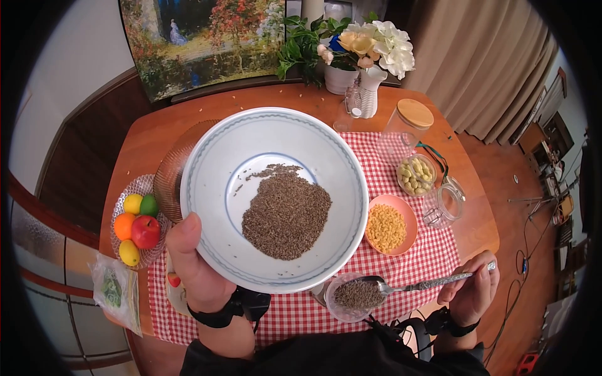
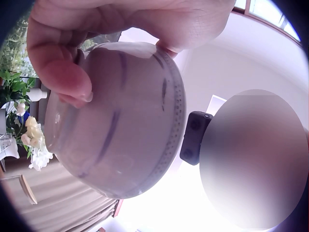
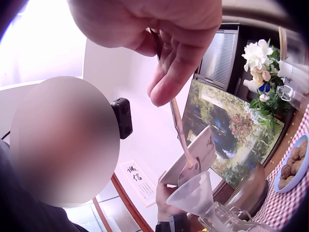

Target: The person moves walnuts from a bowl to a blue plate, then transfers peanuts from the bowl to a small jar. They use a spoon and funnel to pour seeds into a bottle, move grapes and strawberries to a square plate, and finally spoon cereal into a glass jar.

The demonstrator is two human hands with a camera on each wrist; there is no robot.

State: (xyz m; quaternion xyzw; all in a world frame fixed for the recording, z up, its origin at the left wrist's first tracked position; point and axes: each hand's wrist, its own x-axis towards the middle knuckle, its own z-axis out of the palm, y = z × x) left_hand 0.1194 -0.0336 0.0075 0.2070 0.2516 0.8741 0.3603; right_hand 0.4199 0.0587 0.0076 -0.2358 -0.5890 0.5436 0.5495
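Observation:
My left hand point(image 1: 197, 269) grips the edge of a white bowl point(image 1: 342, 207) with a blue patterned band, tilted toward the head camera. Inside it lies a heap of small brown seeds point(image 1: 285, 216). In the left wrist view the fingers curl round the foot of the bowl point(image 2: 135, 116). My right hand point(image 1: 475, 291) holds a metal spoon point(image 1: 439, 281) by its ornate handle. Its scoop is down at a clear funnel point(image 3: 193, 195), where more brown seeds point(image 1: 356, 294) show. Below the funnel stands a glass jar point(image 3: 231, 217), mostly hidden in the head view.
A pink bowl of yellow kernels point(image 1: 385, 229), a jar of pale green pieces point(image 1: 416, 175) and a wooden-lidded jar point(image 1: 404, 128) stand right. At left are a fruit plate point(image 1: 141, 185), a plastic bag point(image 1: 116, 291) and an amber glass bowl point(image 1: 168, 182). A flower vase point(image 1: 370, 94) stands behind.

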